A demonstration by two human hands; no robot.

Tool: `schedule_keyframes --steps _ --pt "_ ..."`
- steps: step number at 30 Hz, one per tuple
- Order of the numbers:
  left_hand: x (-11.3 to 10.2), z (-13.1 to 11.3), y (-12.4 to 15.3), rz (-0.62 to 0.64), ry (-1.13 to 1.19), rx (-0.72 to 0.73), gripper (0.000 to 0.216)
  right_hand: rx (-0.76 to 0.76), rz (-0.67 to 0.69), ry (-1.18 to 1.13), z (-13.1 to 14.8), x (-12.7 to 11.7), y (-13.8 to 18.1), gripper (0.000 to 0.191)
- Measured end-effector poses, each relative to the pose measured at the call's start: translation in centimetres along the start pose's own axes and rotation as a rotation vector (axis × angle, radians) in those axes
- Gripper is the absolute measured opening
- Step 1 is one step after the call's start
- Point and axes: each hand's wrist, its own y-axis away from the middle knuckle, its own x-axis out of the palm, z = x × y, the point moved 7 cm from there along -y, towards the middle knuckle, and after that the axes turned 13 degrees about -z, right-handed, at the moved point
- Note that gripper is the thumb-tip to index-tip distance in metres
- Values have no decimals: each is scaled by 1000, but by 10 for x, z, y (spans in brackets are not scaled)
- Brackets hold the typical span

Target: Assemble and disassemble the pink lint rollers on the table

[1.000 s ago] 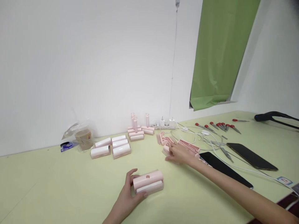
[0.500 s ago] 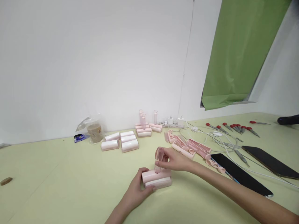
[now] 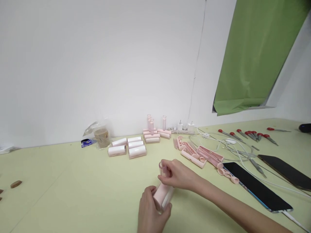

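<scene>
Hands (image 3: 167, 191) around half-hidden pink roller (image 3: 162, 195)

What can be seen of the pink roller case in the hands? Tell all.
The pale pink plastic roller case is a short rounded block with a white strip along one side. It lies on the yellow-green table, end toward the camera. The left hand grips it; the right hand holds a clear pink tube upright at its far end.

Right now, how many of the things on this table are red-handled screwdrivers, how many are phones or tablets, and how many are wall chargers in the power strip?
Red-handled screwdrivers: 7
Dark phones or tablets lying flat: 2
White chargers in the power strip: 2
Total: 11
Farther screwdrivers overlap, so that count may be off by one.
</scene>
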Motion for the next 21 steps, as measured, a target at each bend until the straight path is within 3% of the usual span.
schedule_keyframes --steps 3,6,11,16,18,21 --pt "-1 0 3 -33 -55 17 29 174 17 -91 -16 6 7 20" --pt "1 6 2 0 -64 -13 37 328 49 -195 -27 12 14 23" --pt "9 3 8 26 -71 4 54 367 -19 -115 -27 15 17 25" --pt "10 -8 16 -10 -149 84 29 322 -170 134 -20 13 18 19" --pt "3 -9 12 10 -140 93 23 308 -162 163 -19 10 20 24" --pt "-13 -8 -4 117 -98 75 31 313 -75 74 -32 -3 26 35"
